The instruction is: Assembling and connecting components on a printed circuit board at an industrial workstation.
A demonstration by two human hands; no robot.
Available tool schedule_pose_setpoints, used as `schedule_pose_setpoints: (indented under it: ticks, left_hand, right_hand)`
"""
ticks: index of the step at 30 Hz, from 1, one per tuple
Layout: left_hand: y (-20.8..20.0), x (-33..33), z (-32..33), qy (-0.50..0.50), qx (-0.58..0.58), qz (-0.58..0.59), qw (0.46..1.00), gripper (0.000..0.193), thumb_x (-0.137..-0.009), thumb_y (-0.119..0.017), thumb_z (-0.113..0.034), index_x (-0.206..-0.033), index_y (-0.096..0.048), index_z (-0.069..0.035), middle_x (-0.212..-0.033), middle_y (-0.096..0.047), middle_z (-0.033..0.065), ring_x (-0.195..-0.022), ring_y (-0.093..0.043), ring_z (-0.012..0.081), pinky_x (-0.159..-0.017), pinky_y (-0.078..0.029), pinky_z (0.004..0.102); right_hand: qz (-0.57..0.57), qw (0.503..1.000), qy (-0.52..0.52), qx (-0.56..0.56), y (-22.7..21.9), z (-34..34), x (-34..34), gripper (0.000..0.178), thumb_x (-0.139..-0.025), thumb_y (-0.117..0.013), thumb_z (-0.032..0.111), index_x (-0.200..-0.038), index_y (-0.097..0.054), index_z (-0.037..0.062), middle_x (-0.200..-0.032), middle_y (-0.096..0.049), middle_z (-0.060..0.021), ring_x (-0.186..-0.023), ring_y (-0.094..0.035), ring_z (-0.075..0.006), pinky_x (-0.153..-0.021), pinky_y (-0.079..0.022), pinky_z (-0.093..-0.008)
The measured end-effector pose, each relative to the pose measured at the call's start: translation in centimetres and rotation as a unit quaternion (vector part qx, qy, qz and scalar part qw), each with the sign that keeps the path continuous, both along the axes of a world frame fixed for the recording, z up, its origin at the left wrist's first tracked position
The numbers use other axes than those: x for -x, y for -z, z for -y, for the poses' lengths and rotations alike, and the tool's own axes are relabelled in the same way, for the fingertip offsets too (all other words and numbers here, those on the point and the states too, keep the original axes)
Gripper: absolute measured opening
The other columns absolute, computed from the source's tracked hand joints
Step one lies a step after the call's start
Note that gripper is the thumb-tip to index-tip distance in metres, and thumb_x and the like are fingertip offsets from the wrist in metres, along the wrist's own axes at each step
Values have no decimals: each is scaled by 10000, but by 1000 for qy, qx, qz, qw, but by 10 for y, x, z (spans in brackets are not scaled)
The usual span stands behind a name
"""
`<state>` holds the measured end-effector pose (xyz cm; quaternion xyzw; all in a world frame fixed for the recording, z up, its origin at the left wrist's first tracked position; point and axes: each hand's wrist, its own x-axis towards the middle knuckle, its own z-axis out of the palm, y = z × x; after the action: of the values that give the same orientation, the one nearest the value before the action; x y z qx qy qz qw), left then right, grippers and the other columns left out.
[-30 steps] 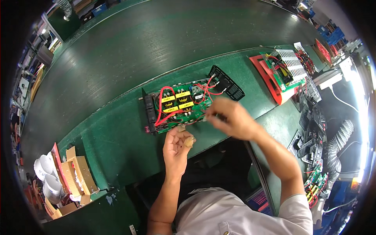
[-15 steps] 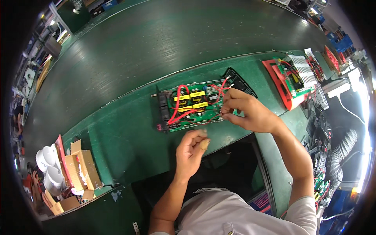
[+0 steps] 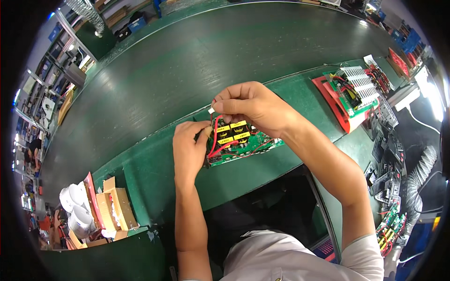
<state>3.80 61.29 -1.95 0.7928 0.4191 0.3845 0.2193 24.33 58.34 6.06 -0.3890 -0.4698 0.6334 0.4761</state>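
A green circuit board (image 3: 251, 149) with yellow-wrapped transformers (image 3: 231, 133) and thick red wires (image 3: 215, 136) lies on the bench in front of me. My left hand (image 3: 188, 145) is closed around the board's left end, where its fingers cover the black end panel. Above the board's far left corner, my right hand (image 3: 248, 104) pinches a small white connector (image 3: 211, 111) on a thin wire between thumb and forefinger. My right hand and forearm hide the board's far right part.
At the right, a second board with a silver finned heatsink (image 3: 360, 83) rests on a red sheet (image 3: 333, 104). Black housings (image 3: 386, 171) and a flexible grey duct (image 3: 418, 180) line the right side. White cups (image 3: 77, 210) and an opened cardboard box (image 3: 119, 210) stand at left.
My right hand has moved left from the board's right end and now holds the white connector. My left hand has moved up and left onto the board's left end.
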Motion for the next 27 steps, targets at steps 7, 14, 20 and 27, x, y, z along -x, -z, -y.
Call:
schedule_pose_setpoints:
  ticks: [7,14,20,27]
  left_hand:
    - [9,0,-20,35,-9,27,999,143,-823,-702,-15,-966,-717,-21,-931,-702,111,-945,-615,312,-875,-478,390]
    - [-7,-2,-18,116,120,125,978,190,-882,-706,-40,-1067,-697,5,-967,-711,103,-965,-650,190,-885,-488,325]
    - [-22,14,-27,102,65,92,988,141,-840,-709,-44,-977,-737,-29,-866,-714,83,-845,-637,200,-816,-490,331]
    - [-34,31,-15,19,27,-135,990,92,-767,-705,-93,-846,-749,-79,-732,-670,71,-724,-590,281,-754,-475,375]
  right_hand:
    - [52,998,39,-4,13,7,-36,251,-902,-717,192,-998,-705,-40,-837,-660,-22,-758,-580,-85,-701,-449,-232]
    - [112,992,16,-56,26,3,-39,156,-947,-667,136,-957,-642,-17,-855,-632,-21,-789,-591,-83,-745,-493,-243]
    - [254,959,61,-111,37,2,-15,193,-944,-650,129,-1029,-643,-44,-843,-667,-43,-768,-599,-86,-716,-497,-266]
    - [409,906,26,-103,68,-1,-11,229,-933,-669,119,-1094,-694,-42,-928,-728,-126,-817,-665,-168,-790,-538,-327]
